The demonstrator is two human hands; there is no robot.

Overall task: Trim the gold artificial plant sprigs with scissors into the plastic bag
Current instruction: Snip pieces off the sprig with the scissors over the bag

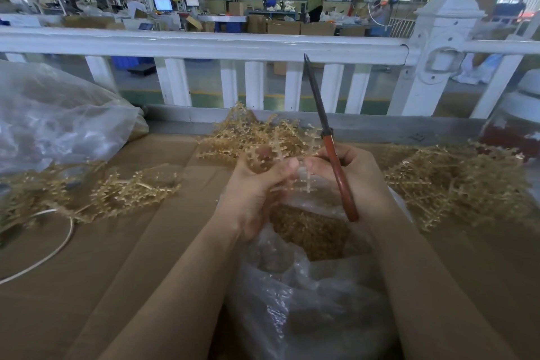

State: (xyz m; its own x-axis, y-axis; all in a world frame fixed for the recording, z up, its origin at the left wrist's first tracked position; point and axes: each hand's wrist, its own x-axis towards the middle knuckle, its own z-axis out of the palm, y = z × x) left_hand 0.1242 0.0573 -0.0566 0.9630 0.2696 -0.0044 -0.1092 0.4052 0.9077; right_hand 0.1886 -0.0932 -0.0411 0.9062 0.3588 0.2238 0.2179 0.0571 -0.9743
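A brown cardboard-covered table (122, 257) fills the lower frame, with a white railing (204, 44) across the upper half and a workshop behind it. At the left edge lies a large clear bag (58, 114); at lower centre an open plastic bag (306, 301) sits between the forearms, gold trimmings showing in its mouth. Gold sprigs lie in three heaps: the left pile (117, 193), the centre pile (248, 131) just beyond the hands, and the right pile (455, 181). A white cord (58, 242) curves at lower left.

The left hand (257, 184) curls its fingers and thumb round one pale sprig (280, 152), held directly over the bag's mouth. The right hand (344, 166) grips the scissors (330, 137) by their red-brown handles, blades together and pointing up toward the railing (so no cut is in progress).

To do this step well, I judge the sprig's stem should be fed low between the blades while it stays above the opening, so that offcuts drop inside and not onto the table; the blade tips need tilting down and away from the left thumb first.

The right fingers are mostly hidden behind the handles and the sprig, so their exact hold is unclear. The sprig's lower end blurs into the plastic, and the bag's bottom is cut off by the frame.
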